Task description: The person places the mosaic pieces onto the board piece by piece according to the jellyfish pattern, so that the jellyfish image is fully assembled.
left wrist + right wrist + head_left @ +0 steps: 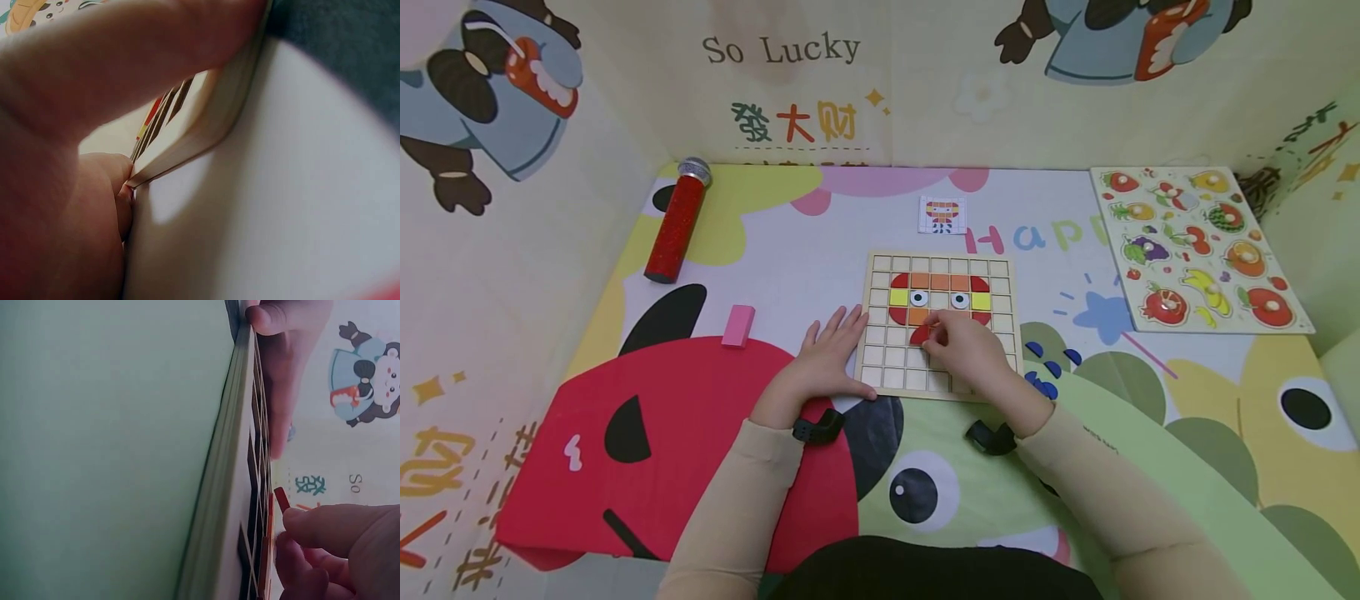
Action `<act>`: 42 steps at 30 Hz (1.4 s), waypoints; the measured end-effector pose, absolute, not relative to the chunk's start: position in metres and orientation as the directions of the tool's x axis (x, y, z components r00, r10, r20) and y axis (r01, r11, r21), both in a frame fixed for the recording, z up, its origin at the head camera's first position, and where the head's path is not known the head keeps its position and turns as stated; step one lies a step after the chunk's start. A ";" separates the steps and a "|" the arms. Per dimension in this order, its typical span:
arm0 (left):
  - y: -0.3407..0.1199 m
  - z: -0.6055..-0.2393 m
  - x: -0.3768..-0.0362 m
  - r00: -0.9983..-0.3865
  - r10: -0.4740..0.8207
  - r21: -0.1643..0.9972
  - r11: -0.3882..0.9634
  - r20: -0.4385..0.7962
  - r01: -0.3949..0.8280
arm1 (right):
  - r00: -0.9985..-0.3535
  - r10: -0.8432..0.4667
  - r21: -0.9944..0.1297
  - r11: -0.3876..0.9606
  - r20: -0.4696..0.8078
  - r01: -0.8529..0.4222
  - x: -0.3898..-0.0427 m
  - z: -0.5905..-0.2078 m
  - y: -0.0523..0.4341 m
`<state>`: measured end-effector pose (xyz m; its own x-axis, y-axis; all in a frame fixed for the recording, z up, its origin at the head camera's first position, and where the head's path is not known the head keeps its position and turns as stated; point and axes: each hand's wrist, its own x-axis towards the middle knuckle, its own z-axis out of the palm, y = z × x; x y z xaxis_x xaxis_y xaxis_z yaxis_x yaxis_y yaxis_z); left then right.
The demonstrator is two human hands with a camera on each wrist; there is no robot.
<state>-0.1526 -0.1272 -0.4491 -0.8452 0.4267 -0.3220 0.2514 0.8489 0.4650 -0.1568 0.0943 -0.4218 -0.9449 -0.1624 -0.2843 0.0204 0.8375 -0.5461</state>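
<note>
A wooden grid board (887, 358) lies in front of me. Colored tiles fill part of its upper half: red, orange and yellow pieces, with two eye tiles (959, 300). My left hand (823, 358) rests spread along the board's left edge, thumb at the near corner; in the left wrist view the thumb (144, 50) crosses above that corner. Over the middle of the board, my right hand (966, 346) pinches a red rounded tile (919, 335) between thumb and finger. The right wrist view shows this red tile (282, 499) tilted, just above the board's surface.
Several blue tiles (1041, 385) lie right of the board. A small pattern card (942, 215) is behind it. A pink block (738, 326) and a red microphone (677, 221) stand to the left. A fruit puzzle board (1202, 250) occupies the back right.
</note>
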 end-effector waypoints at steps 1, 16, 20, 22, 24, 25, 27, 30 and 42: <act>-0.127 -0.449 -0.153 -0.845 0.426 0.464 0.849 -0.323 0.251 | -0.945 -0.167 -0.540 0.842 -0.281 0.012 -0.157 -0.422 0.094; -0.127 -0.451 -0.153 -0.848 0.425 0.464 0.850 -0.318 0.251 | -0.943 -0.187 -0.487 0.873 -0.275 -0.031 -0.158 -0.424 0.094; -0.127 -0.451 -0.153 -0.846 0.428 0.462 0.849 -0.318 0.256 | -0.944 -0.181 -0.483 0.875 -0.275 -0.027 -0.158 -0.422 0.094; -0.127 -0.451 -0.153 -0.845 0.430 0.460 0.849 -0.318 0.259 | -0.945 -0.177 -0.484 0.875 -0.276 -0.022 -0.158 -0.422 0.094; -0.127 -0.451 -0.152 -0.844 0.431 0.458 0.850 -0.318 0.261 | -0.947 -0.170 -0.485 0.874 -0.274 -0.017 -0.158 -0.422 0.094; -0.127 -0.451 -0.152 -0.844 0.431 0.457 0.850 -0.319 0.261 | -0.948 -0.167 -0.485 0.875 -0.273 -0.014 -0.158 -0.422 0.094; -0.127 -0.451 -0.153 -0.845 0.430 0.456 0.851 -0.319 0.261 | -0.949 -0.167 -0.485 0.874 -0.268 -0.016 -0.158 -0.423 0.094; -0.128 -0.451 -0.153 -0.846 0.433 0.461 0.847 -0.310 0.264 | -0.951 -0.174 -0.479 0.877 -0.257 -0.031 -0.158 -0.423 0.094; -0.127 -0.451 -0.153 -0.846 0.434 0.465 0.845 -0.309 0.264 | -0.959 -0.163 -0.477 0.878 -0.231 -0.034 -0.155 -0.420 0.097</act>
